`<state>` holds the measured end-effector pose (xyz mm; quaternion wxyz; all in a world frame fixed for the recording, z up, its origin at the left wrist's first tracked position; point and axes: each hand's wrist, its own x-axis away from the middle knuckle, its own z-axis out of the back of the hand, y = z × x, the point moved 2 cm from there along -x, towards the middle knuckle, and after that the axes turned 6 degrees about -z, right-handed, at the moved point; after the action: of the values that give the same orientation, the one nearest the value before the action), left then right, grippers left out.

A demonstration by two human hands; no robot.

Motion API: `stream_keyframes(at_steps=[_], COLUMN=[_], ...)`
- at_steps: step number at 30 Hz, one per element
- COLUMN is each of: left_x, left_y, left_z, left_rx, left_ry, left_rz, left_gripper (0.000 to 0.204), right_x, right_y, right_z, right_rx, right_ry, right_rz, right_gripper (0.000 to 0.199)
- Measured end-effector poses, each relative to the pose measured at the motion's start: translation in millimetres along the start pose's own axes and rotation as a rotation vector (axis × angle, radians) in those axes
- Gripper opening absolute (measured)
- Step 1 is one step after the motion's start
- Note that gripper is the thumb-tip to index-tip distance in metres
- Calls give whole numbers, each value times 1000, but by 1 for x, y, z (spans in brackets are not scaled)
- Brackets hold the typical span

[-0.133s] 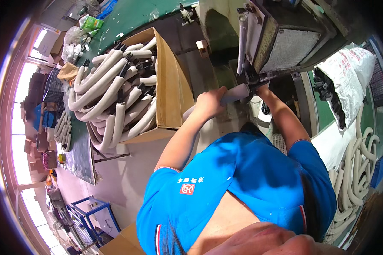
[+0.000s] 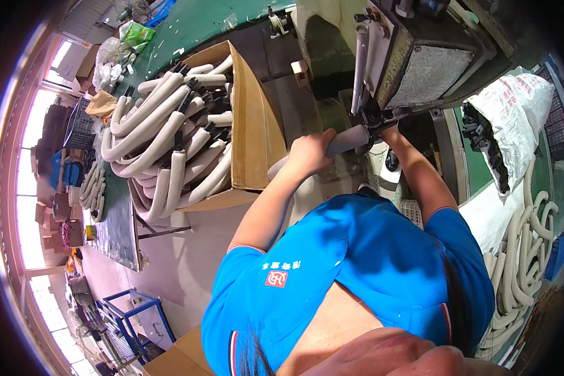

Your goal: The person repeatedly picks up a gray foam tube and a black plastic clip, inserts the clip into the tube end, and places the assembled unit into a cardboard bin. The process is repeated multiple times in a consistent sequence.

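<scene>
Tube (image 2: 348, 140), pale grey, round and matte, lies just off centre toward 2 o'clock, its upper end meeting a black fitting (image 2: 371, 118) beneath the machine (image 2: 429, 74). The left hand (image 2: 311, 152), at 1 o'clock, is wrapped snugly around it, and a further stretch of its smooth-looking surface shows past the wrist. The right hand (image 2: 390, 133), at 2 o'clock, is partly hidden behind the fitting; I cannot tell how tight its grip is or what it holds. The machine is angular and worn, with a rough, speckled grey panel set in a dark frame; a bare, round metal rod (image 2: 360, 69) stands beside it at 1 o'clock.

At 10 o'clock, an open cardboard box (image 2: 250, 125) with flat brown walls is heaped with pale bent tubes (image 2: 147, 125), many curved into a U and several tipped with black end pieces (image 2: 179, 141). Between 2 and 3 o'clock, a crinkled white plastic sack (image 2: 514, 94) lies with its mouth toward 9 o'clock, showing jagged black parts (image 2: 482, 135). Between 3 and 4 o'clock, a loose pile of curved, off-white tubing (image 2: 523, 250) spreads out. Between 9 and 10 o'clock sits a dark latticed crate (image 2: 79, 125).
</scene>
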<state>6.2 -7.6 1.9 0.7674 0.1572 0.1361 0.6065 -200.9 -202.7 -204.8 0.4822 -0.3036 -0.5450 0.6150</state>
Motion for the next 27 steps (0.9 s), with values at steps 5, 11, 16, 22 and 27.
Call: stream_keyframes(at_steps=[5,11,16,22,27], left_x=[-10,-8,48,122,196], left_y=[8,11,-2,-40,-35], left_z=[11,41,51,102,201], left_rx=[17,175,386,478,229], left_ry=[-27,-120,-234,375,1045], left_rz=[-35,-195,-365,185,323], left_gripper=[42,47,48,40,29], right_x=[13,89,127,121,135], right_y=[-33,-136,-183,-181,-164], right_z=[40,58,36,22,20], right_rx=[357,-736,-494,-388,-557], right_ry=[306,-166,-144,-132,-90], right_rz=[604,-227,-153,-118,-252], right_gripper=[25,11,12,8,16])
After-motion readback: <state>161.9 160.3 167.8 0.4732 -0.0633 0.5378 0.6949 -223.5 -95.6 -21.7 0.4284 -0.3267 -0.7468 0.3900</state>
